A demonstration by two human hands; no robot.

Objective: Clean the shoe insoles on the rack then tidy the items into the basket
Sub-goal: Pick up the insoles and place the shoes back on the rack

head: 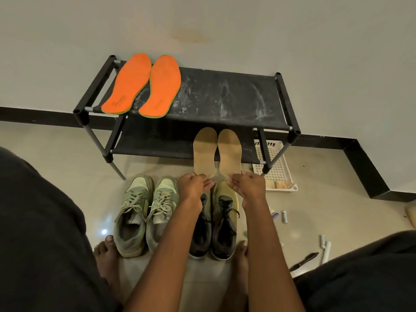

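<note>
While you crouch before the shoe rack (247, 102), each of your hands pinches the heel end of one tan insole: the left hand (193, 188) holds the left tan insole (204, 149), the right hand (247, 188) the right tan insole (229, 152). Each grip is closed on its insole with thumb above and fingers below, so that the pair stays flat and parallel. The toes of both insoles reach over the lower shelf (153, 143); whether they rest on the fabric or hang just above it cannot be told from this angle. The heel-end hold probably serves to slide or lay the pair on that shelf as one unit.

The orange insoles (144, 84) lie side by side at the left end of the top shelf, heels jutting slightly past the front bar, perhaps set there for cleaning or drying. The bare part of that shelf carries pale streaks and smears of dust or powder.

Directly below your hands stand the black-and-yellow sneakers (216, 224), and just beside them to the left the grey-green sneakers (144, 215), both pairs toe-first toward the rack.

The white plastic basket (279, 167) sits on the floor at the right end of the rack, partly behind its front leg. Its perforated base is mostly bare; a crumpled pale object, perhaps a cloth, lies at its near edge. Small items, among them a black pen (304, 261) and a small white tube (285, 216), lie scattered on the floor to your right, outside the basket, so the tidying step appears not yet done.
</note>
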